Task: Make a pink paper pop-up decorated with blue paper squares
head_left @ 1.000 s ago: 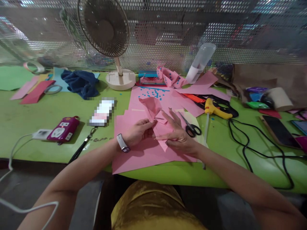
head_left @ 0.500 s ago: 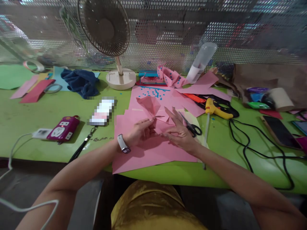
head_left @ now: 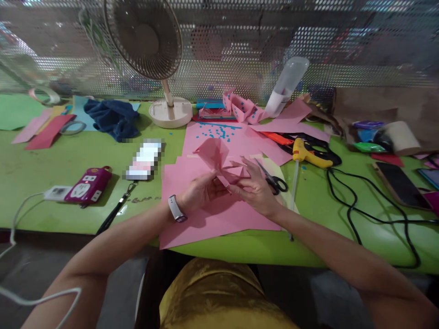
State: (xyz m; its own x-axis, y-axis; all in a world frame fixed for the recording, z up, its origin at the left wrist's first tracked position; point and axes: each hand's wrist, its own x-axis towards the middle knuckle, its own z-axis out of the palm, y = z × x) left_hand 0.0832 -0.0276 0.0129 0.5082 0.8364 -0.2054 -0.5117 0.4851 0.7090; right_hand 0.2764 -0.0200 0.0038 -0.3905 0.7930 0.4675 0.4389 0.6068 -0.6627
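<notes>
A folded pink paper piece (head_left: pixel 221 160) is held just above a stack of pink sheets (head_left: pixel 206 219) on the green table (head_left: pixel 68 160). My left hand (head_left: pixel 200 192), with a white watch on the wrist, pinches the piece from the left. My right hand (head_left: pixel 254 189) grips its right side, fingers curled around the folds. Black-handled scissors (head_left: pixel 274 180) lie just right of my right hand.
A yellow glue gun (head_left: pixel 307 154) with a black cable lies to the right. A desk fan (head_left: pixel 147 41) stands at the back, with a blue cloth (head_left: pixel 109 116) to its left. A pink power strip (head_left: pixel 85 185) sits at the left. A phone (head_left: pixel 399 185) lies far right.
My right hand went from flat, spread fingers on the paper to a curled grip on it. The folded piece has been lifted slightly and gathered between both hands.
</notes>
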